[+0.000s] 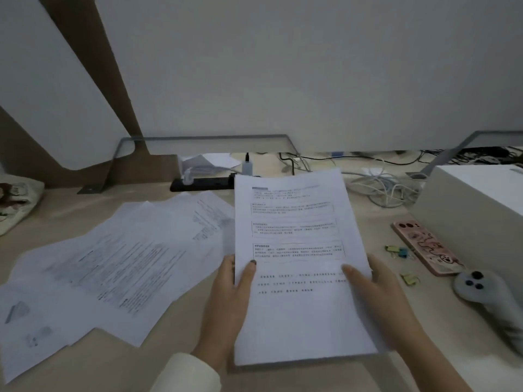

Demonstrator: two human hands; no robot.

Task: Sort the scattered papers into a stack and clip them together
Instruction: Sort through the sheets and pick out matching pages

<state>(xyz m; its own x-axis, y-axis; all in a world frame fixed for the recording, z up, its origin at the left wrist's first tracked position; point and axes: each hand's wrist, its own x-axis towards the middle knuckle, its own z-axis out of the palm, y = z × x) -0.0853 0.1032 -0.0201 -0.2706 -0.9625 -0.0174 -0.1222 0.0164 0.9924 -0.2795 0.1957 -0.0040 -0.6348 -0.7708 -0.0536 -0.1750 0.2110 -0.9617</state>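
Left hand [230, 301] and right hand [373, 298] grip the paper stack [297, 236], its long axis pointing away.

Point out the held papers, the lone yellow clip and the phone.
held papers [297, 236]: head view, printed upper half.
lone yellow clip [409, 278]: head view, its body.
phone [424, 247]: head view, middle of pink case.

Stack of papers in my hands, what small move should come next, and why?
Probably free the left hand and pick up the nearest scattered sheet to add to the held stack, with the right hand holding it. Several sheets still lie loose on the desk, so clipping with the binder clips looks premature.
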